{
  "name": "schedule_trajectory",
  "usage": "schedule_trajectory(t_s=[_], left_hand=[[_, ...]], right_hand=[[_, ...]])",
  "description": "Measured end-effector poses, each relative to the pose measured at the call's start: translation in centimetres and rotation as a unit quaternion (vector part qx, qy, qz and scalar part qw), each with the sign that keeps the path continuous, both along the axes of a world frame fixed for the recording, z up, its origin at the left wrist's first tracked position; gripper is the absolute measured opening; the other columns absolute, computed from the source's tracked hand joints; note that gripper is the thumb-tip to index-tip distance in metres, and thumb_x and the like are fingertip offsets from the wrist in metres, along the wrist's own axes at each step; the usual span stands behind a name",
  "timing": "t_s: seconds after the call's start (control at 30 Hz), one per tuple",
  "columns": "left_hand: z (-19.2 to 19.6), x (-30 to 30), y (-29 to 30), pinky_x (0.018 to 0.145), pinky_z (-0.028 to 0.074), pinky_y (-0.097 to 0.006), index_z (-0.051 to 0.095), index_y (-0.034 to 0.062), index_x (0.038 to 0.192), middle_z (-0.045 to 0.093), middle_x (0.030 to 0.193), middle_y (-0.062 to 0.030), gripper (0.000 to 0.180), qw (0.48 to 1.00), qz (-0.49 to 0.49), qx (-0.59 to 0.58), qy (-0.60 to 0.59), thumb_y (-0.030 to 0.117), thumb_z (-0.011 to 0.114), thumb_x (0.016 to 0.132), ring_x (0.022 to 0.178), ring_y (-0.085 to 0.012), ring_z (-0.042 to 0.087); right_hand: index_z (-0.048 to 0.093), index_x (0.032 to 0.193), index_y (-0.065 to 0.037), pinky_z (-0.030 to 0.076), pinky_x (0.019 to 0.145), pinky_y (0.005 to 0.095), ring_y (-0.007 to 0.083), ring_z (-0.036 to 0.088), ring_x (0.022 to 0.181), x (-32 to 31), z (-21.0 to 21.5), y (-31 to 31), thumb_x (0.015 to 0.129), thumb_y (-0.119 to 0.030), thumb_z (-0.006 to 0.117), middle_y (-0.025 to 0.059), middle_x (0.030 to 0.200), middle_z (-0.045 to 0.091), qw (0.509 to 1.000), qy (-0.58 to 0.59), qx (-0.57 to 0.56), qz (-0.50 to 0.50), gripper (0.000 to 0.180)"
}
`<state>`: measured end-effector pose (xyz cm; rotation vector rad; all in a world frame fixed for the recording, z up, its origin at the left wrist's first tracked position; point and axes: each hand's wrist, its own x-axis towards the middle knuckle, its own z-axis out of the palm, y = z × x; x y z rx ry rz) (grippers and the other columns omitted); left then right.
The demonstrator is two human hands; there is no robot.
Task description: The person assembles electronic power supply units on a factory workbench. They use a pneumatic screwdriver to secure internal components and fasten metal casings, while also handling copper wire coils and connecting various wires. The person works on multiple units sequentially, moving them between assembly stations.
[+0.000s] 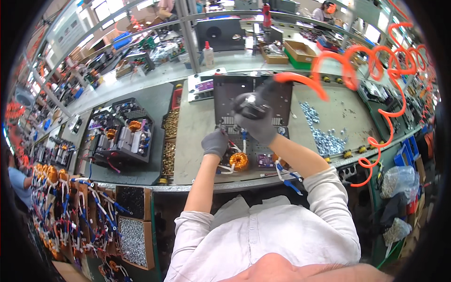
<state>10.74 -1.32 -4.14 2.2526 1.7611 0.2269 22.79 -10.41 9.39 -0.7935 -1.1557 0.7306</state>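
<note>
My right hand (259, 124), in a grey glove, is closed round a dark pneumatic driver (252, 107), blurred by motion. An orange coiled air hose (300, 77) runs from its top. Below it lies a black metal chassis (284, 104), its back panel upright. My left hand (215, 143), also gloved, is closed at the chassis's left side, fingertips by some thin red wire; what they pinch is too small to tell. Just right of that hand, a copper-wound toroid coil (239, 161) with white-sleeved leads sits on the chassis base. A purple circuit board (266, 161) lies farther right.
Assembled units (120, 134) stand on the left mat, beside a bin of brass screws (170, 141). Loose silver fasteners (324, 134) lie to the right. Wired coils (70, 202) hang lower left by a box of silver screws (135, 240). Metal frame posts (189, 40) rise behind.
</note>
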Motion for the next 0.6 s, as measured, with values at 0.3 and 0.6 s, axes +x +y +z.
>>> schedule_trajectory(t_s=[0.3, 0.6], left_hand=[[2.3, -2.0, -1.3, 0.083, 0.048, -0.047, 0.067, 0.0126, 0.108, 0.068, 0.098, -0.0183, 0.046, 0.994, -0.059, -0.083, -0.049, 0.05, 0.048, 0.089, 0.097, -0.0374, 0.064], [3.0, -1.0, -10.5, 0.086, 0.047, -0.043, 0.063, 0.0067, 0.115, 0.062, 0.107, -0.0162, 0.035, 0.89, -0.182, 0.315, -0.274, 0.014, 0.064, 0.08, 0.097, -0.0342, 0.059]], right_hand=[[0.055, 0.099, -0.004, 0.049, 0.066, 0.0287, 0.0162, 0.059, 0.073, 13.4, -0.2, -27.7, 0.059, 0.007, 0.063, 0.007, 0.081, 0.058, 0.914, -0.155, 0.026, -0.375, 0.043], [0.047, 0.081, -0.011, 0.034, 0.034, 0.0246, 0.0095, 0.043, 0.041, 26.4, -10.8, -37.1, 0.07, 0.0, 0.061, -0.0026, 0.06, 0.045, 0.744, 0.172, -0.021, -0.645, 0.021]])
